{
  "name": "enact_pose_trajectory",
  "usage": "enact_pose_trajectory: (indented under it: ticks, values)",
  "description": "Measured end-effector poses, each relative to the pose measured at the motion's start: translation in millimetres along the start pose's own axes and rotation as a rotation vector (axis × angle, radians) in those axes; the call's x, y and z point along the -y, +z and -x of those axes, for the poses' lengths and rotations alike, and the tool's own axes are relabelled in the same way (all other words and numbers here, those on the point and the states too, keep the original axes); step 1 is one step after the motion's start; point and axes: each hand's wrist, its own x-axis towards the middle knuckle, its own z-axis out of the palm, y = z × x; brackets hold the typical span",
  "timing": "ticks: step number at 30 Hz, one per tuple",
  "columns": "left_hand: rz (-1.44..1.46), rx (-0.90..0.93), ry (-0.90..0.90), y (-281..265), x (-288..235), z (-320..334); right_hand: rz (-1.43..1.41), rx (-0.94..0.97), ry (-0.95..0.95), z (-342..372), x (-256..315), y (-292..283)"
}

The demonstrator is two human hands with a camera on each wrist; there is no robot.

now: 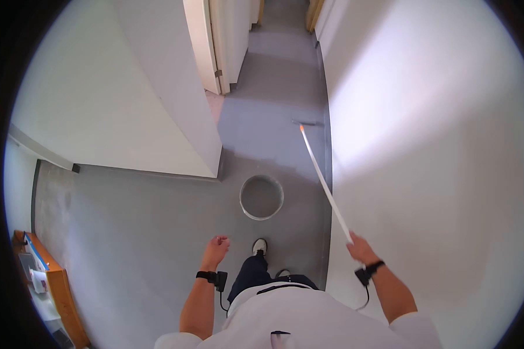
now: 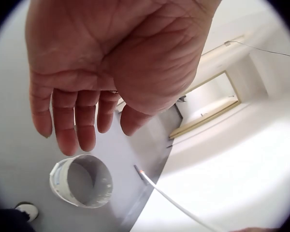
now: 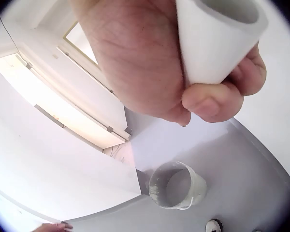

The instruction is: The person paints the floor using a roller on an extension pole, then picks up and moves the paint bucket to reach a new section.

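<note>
My right hand grips the end of a long white pole beside the right wall. In the right wrist view the pole's hollow end shows, with fingers curled round it. The pole runs forward to an orange joint and a narrow grey crosswise head low over the floor, near the right wall. My left hand hangs with loosely bent fingers, holding nothing; its palm fills the top of the left wrist view. A bucket of grey liquid stands on the floor ahead of my feet.
Grey floor runs ahead into a corridor, paler and glossier beyond the bucket. A white wall corner juts out on the left, with a doorway behind it. The right wall is close. An orange-brown wooden piece stands lower left.
</note>
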Motion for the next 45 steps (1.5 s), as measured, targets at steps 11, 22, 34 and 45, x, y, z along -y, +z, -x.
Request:
enact_pose_trajectory:
  ticks: [11, 22, 34, 45]
  values:
    - [-0.435, 0.140, 0.064, 85.1, 144.8, 82.5, 0.061, 0.161, 0.114, 338.1, -126.6, 20.0]
    - [-0.164, 0.110, -0.410, 127.4, 119.6, 102.2, 0.197, 0.012, -0.102, 134.4, -155.8, -47.2]
    - [0.011, -0.062, -0.476, 12.2, 60.1, -62.5, 0.015, 0.018, -0.043, -193.3, 70.4, -138.8]
    - [-0.144, -0.052, -0.159, 31.3, -87.8, -67.1, -0.066, 0.284, 0.151, 38.6, 80.6, -142.2]
